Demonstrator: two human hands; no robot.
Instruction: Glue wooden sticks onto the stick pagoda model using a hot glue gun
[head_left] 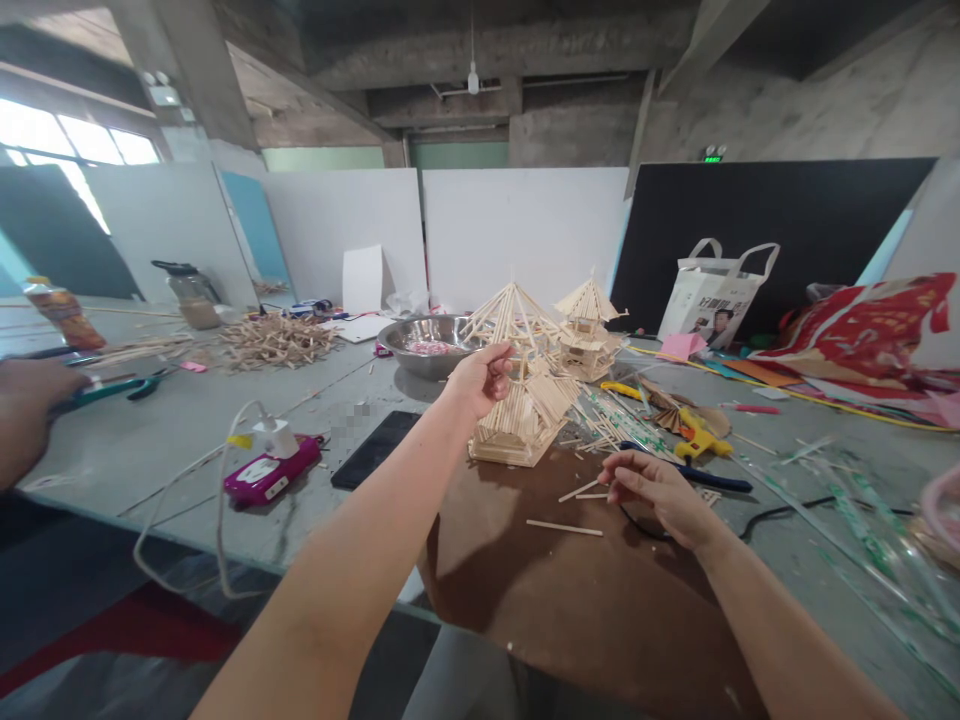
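Note:
My left hand is closed, its fingers curled together in front of a pavilion model built of thin wooden sticks. What those fingers pinch, if anything, is hidden. Behind it rises the model's pointed stick roof. Lower right, my right hand has its thumb and fingertips brought together over a brown board, at the end of a thin wooden stick. Another loose stick lies flat on the board. Farther back stands a second stick pavilion.
A yellow glue gun, plastic wrappers and sticks lie right. Behind stands a metal bowl. A black tablet and purple power strip are left. Another person's hand is by teal-handled pliers.

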